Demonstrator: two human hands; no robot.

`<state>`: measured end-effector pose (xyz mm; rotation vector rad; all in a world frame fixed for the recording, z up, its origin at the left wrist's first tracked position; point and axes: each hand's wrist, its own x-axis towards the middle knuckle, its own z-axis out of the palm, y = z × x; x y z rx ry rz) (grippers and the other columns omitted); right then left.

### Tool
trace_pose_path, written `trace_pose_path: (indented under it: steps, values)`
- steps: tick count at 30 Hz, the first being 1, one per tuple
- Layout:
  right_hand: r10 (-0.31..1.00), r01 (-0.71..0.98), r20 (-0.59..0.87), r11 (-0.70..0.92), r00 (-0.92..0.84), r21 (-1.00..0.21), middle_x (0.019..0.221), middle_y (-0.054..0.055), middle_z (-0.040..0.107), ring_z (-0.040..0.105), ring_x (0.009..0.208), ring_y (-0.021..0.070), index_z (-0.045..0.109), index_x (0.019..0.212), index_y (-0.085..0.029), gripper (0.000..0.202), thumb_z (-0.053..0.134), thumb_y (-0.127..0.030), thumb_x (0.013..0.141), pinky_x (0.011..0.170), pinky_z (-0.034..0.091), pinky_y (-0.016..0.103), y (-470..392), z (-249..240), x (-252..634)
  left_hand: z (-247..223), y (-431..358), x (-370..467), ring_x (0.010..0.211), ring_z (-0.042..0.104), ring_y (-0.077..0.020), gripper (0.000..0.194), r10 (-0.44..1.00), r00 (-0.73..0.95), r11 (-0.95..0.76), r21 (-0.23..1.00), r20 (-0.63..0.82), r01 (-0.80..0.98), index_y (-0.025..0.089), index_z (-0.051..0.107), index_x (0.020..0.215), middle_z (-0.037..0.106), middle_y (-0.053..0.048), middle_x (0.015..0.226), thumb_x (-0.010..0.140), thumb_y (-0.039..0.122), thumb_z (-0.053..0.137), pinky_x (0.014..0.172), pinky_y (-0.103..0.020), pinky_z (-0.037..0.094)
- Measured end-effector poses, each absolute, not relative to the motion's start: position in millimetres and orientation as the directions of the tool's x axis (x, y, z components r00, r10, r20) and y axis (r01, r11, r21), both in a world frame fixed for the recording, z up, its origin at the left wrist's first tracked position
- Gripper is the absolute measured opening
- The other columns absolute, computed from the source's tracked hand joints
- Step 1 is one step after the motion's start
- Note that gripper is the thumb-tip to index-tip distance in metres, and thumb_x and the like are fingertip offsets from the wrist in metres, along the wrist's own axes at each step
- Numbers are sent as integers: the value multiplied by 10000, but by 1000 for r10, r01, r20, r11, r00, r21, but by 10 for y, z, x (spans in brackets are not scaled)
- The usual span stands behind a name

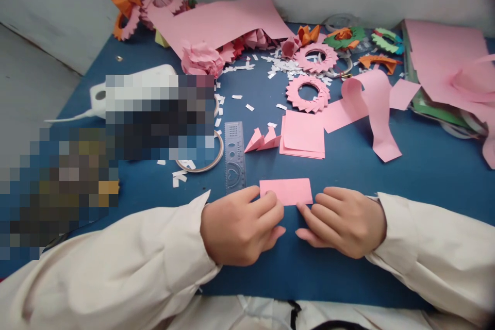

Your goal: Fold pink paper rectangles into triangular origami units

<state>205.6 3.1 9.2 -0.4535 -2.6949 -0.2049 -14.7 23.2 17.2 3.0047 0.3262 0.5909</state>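
In the head view, a pink paper rectangle [288,191] lies flat on the blue table [336,278], between the two hands. It seems to be folded once, and it does not have the pointed shape of the small folded pieces [265,140] standing behind it. Those pieces are already shaped, and the nearer pink ring [296,97] looks complete. The pink squares [303,134] in a stack lie flat, so I judge that much paper remains unfolded.

The left hand [244,227] rests with curled fingers on the rectangle's left end; I cannot tell if it pinches the paper or only presses. The right hand [344,221] grasps nothing: its index fingertip is at the near edge, toward the right corner, and its thumb is apart, below the paper.
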Motion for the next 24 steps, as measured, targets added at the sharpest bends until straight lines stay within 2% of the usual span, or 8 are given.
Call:
trace_pose_path:
  steps: [3,7,12,14,18,21,24]
  values:
    - [308,361,412,931,-858,56,506,18,492,402,455,122,575,633,-117,259,537,-283,829,438,292,294,38,90,2061,187,223,-153,664,557,-180,204,249,891,-968,130,380,215,65,625,699,619,-65,722,841,103,483,508,-307,426]
    - [313,368,421,928,-851,53,460,-5,439,371,450,114,501,531,-159,301,552,-236,817,456,283,296,50,91,2068,180,223,-169,620,546,-166,213,243,890,-970,121,385,213,78,623,687,617,-55,683,845,95,483,489,-301,398]
    - [335,402,438,913,-835,68,433,-8,415,345,449,113,466,480,-165,335,569,-197,798,463,256,299,57,105,2070,171,224,-170,690,587,-188,194,239,858,-963,0,455,269,104,594,624,635,-53,689,814,142,579,528,-300,407]
    - [343,419,441,904,-829,84,430,-11,405,338,454,112,452,471,-168,347,568,-191,798,472,257,299,58,107,2069,185,236,-165,788,603,-219,173,273,848,-939,-64,455,337,99,623,709,657,-71,776,821,227,594,577,-314,433]
    - [347,435,445,893,-826,112,433,-18,385,327,464,110,434,477,-172,354,557,-207,808,482,253,296,57,96,2067,206,265,-155,967,573,-266,395,410,849,-869,-140,332,474,41,610,1019,633,-124,1033,877,389,488,678,-357,468]
    - [358,448,444,887,-821,113,439,-24,375,324,466,108,431,496,-175,338,550,-219,810,480,257,292,70,85,2066,190,277,-153,998,562,-270,398,434,858,-862,-149,276,484,42,623,994,619,-127,1079,889,388,459,712,-362,473]
    - [388,484,458,868,-799,109,470,-19,426,360,473,107,491,574,-163,246,554,-229,802,475,285,281,103,79,2070,172,276,-149,975,575,-263,293,398,858,-876,-144,324,461,51,625,956,633,-121,1038,885,298,485,695,-352,474]
